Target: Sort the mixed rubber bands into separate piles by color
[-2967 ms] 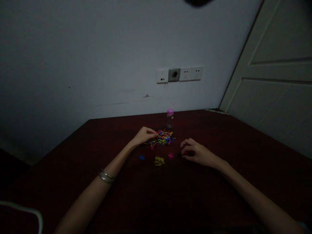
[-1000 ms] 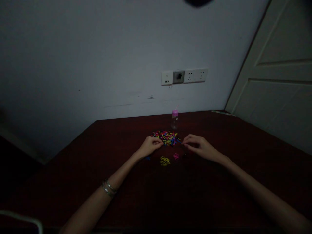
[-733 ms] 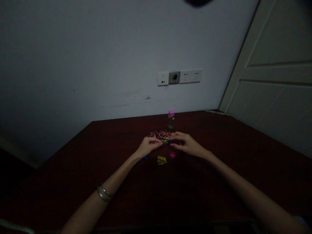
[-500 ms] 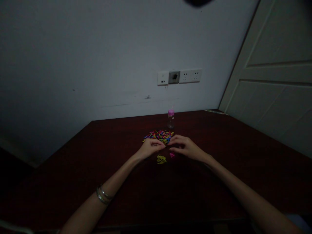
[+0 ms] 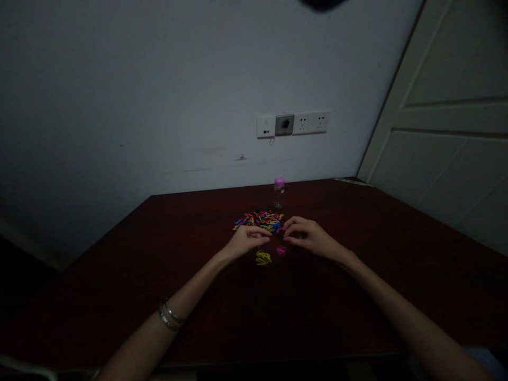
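A pile of small bright looped pieces (image 5: 259, 219) in mixed colours lies on the dark red table; they are too small to tell whether they are rubber bands or clips. At the pile's near left edge is my left hand (image 5: 246, 241), palm down, its thumb slightly apart from the forefinger and nothing visible between them. My right hand (image 5: 309, 237) is beside the pile's right edge, thumb and forefinger brought together; whatever they pinch is too small to make out. Nearer me lie a yellow bunch of loops (image 5: 263, 258) and a smaller pink bunch (image 5: 281, 250).
Behind the pile stands a clear bottle (image 5: 279, 196) with a pink lid. The table (image 5: 198, 217) meets a pale wall (image 5: 178, 106) carrying sockets (image 5: 305, 123). To the right is a white panelled door (image 5: 448, 148).
My right hand has moved a little to the right, away from the left, and its thumb and forefinger have closed together. The left fingertips have parted slightly. Both small bunches stay put.
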### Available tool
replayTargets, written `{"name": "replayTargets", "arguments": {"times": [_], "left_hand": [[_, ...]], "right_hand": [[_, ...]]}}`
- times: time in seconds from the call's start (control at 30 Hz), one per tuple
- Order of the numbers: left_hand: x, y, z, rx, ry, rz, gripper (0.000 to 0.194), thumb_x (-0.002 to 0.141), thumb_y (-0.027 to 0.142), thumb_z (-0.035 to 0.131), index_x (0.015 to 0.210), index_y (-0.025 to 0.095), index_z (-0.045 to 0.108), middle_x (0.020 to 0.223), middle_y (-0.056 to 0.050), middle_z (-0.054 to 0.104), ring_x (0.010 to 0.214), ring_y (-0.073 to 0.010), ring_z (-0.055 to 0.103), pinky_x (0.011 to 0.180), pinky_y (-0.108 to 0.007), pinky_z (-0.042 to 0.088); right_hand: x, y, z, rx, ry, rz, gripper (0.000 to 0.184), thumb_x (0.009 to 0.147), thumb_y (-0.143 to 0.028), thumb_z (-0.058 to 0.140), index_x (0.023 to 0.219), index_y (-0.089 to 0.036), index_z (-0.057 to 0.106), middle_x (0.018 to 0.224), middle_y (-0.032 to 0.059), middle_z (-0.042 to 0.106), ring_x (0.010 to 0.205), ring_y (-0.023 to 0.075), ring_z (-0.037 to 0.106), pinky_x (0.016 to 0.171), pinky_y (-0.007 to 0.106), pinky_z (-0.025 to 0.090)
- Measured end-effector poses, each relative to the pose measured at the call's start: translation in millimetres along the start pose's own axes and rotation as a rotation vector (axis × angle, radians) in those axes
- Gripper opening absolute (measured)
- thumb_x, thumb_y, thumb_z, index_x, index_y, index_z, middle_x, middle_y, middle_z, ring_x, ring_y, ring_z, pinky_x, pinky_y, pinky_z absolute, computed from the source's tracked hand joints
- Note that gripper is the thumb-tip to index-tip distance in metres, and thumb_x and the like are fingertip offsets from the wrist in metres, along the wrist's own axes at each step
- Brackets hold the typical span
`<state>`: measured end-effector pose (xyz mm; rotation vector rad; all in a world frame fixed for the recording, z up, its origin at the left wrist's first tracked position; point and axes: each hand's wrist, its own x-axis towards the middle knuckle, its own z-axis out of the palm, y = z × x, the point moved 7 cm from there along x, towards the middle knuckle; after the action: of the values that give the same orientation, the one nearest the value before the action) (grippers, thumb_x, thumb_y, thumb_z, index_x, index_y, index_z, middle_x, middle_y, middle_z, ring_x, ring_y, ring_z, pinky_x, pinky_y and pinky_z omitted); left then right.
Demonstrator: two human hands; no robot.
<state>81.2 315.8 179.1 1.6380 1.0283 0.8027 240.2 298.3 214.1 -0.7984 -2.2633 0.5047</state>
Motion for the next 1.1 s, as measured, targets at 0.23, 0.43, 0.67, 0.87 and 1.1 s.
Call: {"name": "replayTargets", "arguments": {"times": [0.23,0.43,0.67,0.87,1.1], "left_hand": [[9.5,-20.8,-56.1,-0.021,0.262,-0.045,0.032,0.064,0.036,0.068,0.082,0.009,0.068,0.049,0.001,0.052,0.042,-0.0053,0.036,0.041,-0.019,0.022],[10.2,-33.8,-86.9,-0.039,0.329,-0.099,0.040,0.063,0.041,0.067,0.085,0.009,0.066,0.045,0.005,0.043,0.037,-0.0032,0.028,0.038,-0.019,0.015],[6.7,-31.7,-96.0,-0.040,0.350,-0.115,0.037,0.063,0.040,0.066,0.084,0.010,0.065,0.044,0.006,0.040,0.036,-0.0027,0.027,0.038,-0.019,0.014],[5.3,-29.8,-95.7,-0.055,0.374,-0.134,0.034,0.063,0.037,0.066,0.082,0.009,0.065,0.045,0.006,0.042,0.036,-0.0025,0.028,0.038,-0.019,0.014],[8.1,-37.0,-110.3,0.172,0.325,-0.080,0.030,0.064,0.035,0.064,0.078,0.009,0.068,0.051,0.001,0.053,0.041,-0.0056,0.037,0.042,-0.019,0.025]], "right_hand": [[-16.1,43.3,-9.0,-0.121,-0.215,0.192,0.012,0.076,-0.028,0.059,0.073,-0.018,0.065,0.093,0.0062,0.058,0.086,0.0181,0.055,0.079,0.033,0.043],[-20.6,49.6,4.3,-0.146,-0.338,0.178,0.009,0.074,-0.025,0.059,0.072,-0.019,0.066,0.092,0.0046,0.060,0.086,0.0183,0.054,0.080,0.034,0.041],[-20.6,47.2,9.6,-0.118,-0.358,0.140,0.009,0.075,-0.022,0.058,0.076,-0.020,0.067,0.091,0.0043,0.060,0.087,0.0187,0.054,0.081,0.036,0.041],[-19.2,40.4,8.7,-0.103,-0.347,0.115,0.014,0.078,-0.026,0.056,0.076,-0.020,0.068,0.090,0.0054,0.061,0.085,0.0183,0.055,0.079,0.034,0.042],[-17.5,41.7,-0.3,-0.108,-0.243,0.180,0.024,0.081,-0.035,0.051,0.079,-0.018,0.066,0.089,0.0062,0.061,0.081,0.0180,0.057,0.076,0.033,0.044]]}}
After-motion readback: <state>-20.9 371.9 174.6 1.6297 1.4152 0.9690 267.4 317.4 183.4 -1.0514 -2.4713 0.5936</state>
